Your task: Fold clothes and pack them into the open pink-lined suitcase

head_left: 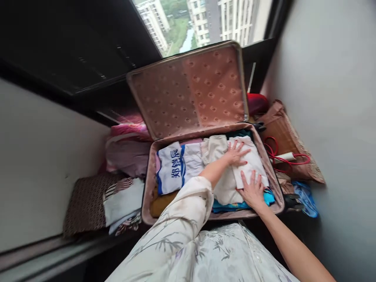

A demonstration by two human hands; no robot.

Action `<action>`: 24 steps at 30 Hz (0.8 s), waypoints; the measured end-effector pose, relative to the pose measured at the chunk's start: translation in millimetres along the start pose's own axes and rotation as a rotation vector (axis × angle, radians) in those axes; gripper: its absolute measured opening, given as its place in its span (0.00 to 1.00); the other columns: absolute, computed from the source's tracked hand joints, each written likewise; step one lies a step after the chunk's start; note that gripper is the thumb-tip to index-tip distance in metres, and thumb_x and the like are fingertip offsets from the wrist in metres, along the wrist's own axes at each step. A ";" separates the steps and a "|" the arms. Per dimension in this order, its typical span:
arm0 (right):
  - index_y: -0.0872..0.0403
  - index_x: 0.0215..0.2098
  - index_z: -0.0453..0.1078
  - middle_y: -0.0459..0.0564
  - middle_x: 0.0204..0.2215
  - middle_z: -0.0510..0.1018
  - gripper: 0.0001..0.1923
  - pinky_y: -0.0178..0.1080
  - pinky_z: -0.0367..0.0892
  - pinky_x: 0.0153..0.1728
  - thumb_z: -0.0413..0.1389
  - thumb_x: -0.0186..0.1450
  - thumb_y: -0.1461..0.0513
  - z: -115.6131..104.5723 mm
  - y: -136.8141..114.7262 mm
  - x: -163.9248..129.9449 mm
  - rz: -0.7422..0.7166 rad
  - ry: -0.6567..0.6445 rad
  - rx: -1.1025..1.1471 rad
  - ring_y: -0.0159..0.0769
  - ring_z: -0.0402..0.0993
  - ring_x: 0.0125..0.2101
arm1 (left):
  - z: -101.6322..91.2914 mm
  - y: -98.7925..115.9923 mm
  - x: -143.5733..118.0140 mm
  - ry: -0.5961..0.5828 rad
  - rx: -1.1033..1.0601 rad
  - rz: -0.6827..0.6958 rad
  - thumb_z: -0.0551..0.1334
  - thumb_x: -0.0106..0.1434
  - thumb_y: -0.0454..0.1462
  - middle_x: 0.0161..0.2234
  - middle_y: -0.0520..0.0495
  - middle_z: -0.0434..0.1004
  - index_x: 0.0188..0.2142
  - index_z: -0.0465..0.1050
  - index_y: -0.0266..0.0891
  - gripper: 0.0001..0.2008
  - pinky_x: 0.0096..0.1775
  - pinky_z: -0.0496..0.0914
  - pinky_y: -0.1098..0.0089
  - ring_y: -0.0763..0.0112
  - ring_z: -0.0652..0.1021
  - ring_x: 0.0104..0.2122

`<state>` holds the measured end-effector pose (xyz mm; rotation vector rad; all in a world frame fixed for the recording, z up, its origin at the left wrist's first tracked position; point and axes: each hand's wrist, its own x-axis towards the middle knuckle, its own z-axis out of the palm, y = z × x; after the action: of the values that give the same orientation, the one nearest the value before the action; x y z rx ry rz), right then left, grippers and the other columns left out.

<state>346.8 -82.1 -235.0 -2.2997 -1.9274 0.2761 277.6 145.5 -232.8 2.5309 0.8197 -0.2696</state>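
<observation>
White cloth: folded garment [252,164] at the right end of the open suitcase [148,184], on top of the other clothes.
Left hand [236,153]: flat, fingers spread, pressing the garment's far part; grips nothing.
Right hand [252,190]: flat, fingers spread, on the garment's near edge, by the suitcase's front right corner.
Lid [190,88]: pink-lined, propped upright behind.
Printed shirt [172,168]: white and blue, at the left end.
Red cord [276,156]: just outside the suitcase's right edge.

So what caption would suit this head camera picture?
Both hands, left and right, press flat on white folded cloth in an open suitcase.
</observation>
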 end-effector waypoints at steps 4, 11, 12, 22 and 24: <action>0.49 0.74 0.56 0.71 0.73 0.48 0.38 0.72 0.59 0.55 0.55 0.68 0.49 11.8 16.1 -4.5 -0.037 -0.037 -0.003 0.77 0.45 0.69 | -1.0 4.4 -28.7 0.181 -0.093 -0.001 0.62 0.67 0.49 0.75 0.35 0.44 0.71 0.60 0.45 0.36 0.66 0.42 0.30 0.35 0.41 0.73; 0.50 0.72 0.59 0.70 0.70 0.56 0.41 0.76 0.58 0.54 0.44 0.68 0.40 1.8 32.9 -13.4 0.012 -0.085 0.059 0.75 0.55 0.66 | 15.2 -18.5 -255.7 0.809 -0.414 -0.112 0.57 0.72 0.41 0.58 0.36 0.75 0.53 0.78 0.42 0.16 0.61 0.68 0.54 0.57 0.74 0.59; 0.50 0.72 0.60 0.71 0.69 0.58 0.41 0.76 0.59 0.53 0.43 0.68 0.40 -1.4 29.5 -14.5 0.022 -0.066 0.076 0.76 0.56 0.65 | 16.0 -33.5 -299.4 0.905 -0.433 -0.246 0.55 0.72 0.40 0.55 0.38 0.77 0.52 0.78 0.42 0.15 0.60 0.70 0.55 0.59 0.76 0.57; 0.60 0.61 0.68 0.74 0.59 0.68 0.31 0.65 0.65 0.54 0.47 0.69 0.48 -26.8 -130.9 19.5 -0.447 0.157 0.183 0.67 0.66 0.59 | 117.8 -165.0 -633.9 0.762 -0.321 -1.481 0.60 0.63 0.28 0.62 0.34 0.71 0.60 0.73 0.36 0.25 0.63 0.66 0.55 0.51 0.71 0.62; 0.58 0.61 0.68 0.70 0.59 0.69 0.28 0.62 0.66 0.56 0.48 0.70 0.50 -24.5 -182.6 24.1 -0.561 0.132 0.239 0.62 0.66 0.59 | 135.3 -177.2 -661.2 0.685 -0.298 -1.421 0.61 0.63 0.30 0.66 0.37 0.67 0.63 0.71 0.40 0.27 0.64 0.64 0.52 0.49 0.68 0.65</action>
<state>180.9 -25.6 -173.4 -1.5151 -2.2241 0.2631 -364.4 -126.5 -205.4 1.3044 2.5496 0.3108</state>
